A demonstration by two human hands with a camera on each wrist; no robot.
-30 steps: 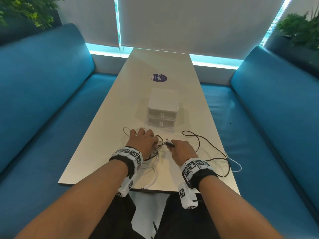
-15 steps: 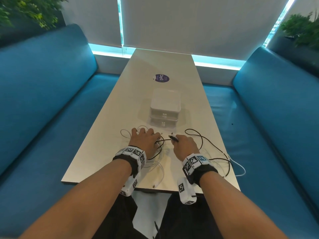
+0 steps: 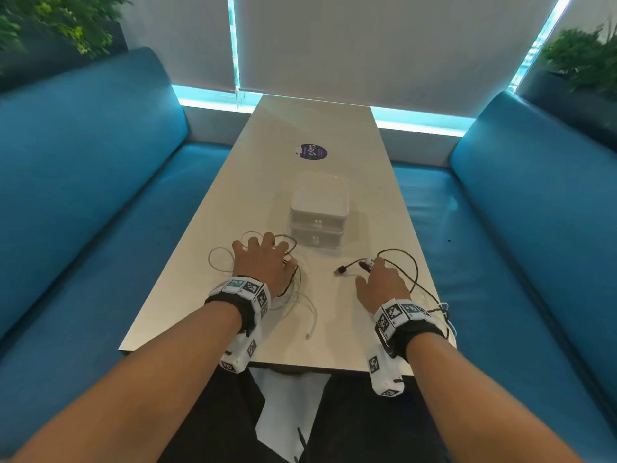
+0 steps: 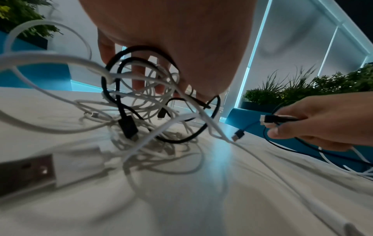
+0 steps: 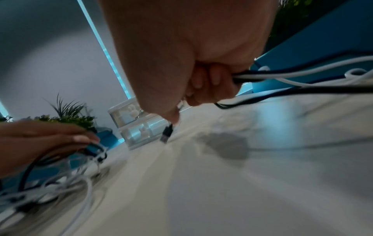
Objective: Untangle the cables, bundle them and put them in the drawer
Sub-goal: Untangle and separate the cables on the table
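Blue benches (image 3: 83, 182) flank a long pale table (image 3: 310, 128) running up the middle of the head view, with plants in both upper corners. Near the lower centre of the frame, a tangle (image 3: 290, 289) of white and black cables is pressed flat under the left hand (image 3: 263, 262), whose fingers are spread wide over the loops. To its right, apart from the tangle, a black cable (image 3: 397, 259) is pinched near its plug by the right hand (image 3: 384, 285); a white cable is gripped with it in the right wrist view. Just above the hands, a white drawer unit (image 3: 319, 208) is seen, both drawers closed.
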